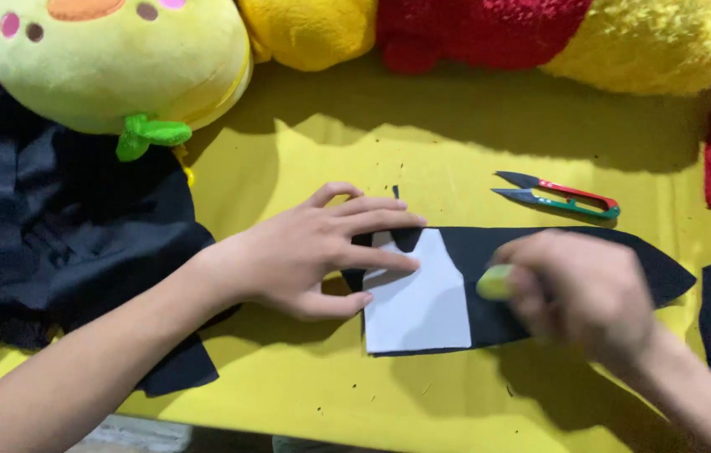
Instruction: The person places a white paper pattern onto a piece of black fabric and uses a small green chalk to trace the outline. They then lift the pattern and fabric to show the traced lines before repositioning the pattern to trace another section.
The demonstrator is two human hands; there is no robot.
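Your left hand [305,256] lies flat with the fingers spread, pressing down on the white paper pattern [418,298], and it grasps nothing. The pattern lies on top of a long piece of black fabric [573,252], which is stretched across the middle of the yellow table cover [330,143]. The fingertips of this hand rest on the upper left part of the pattern and also touch the black fabric under it. Your right hand [582,289] is blurred, but you can see that it is closed around a small pale yellow-green piece of chalk [494,283], and the chalk sits just at the right edge of the white pattern, on the black fabric. A little behind the fabric, a pair of thread snips [561,197] with red and green handles lies on the cover. A yellow plush toy [120,63] stands at the far left, above a heap of dark cloth [45,218].
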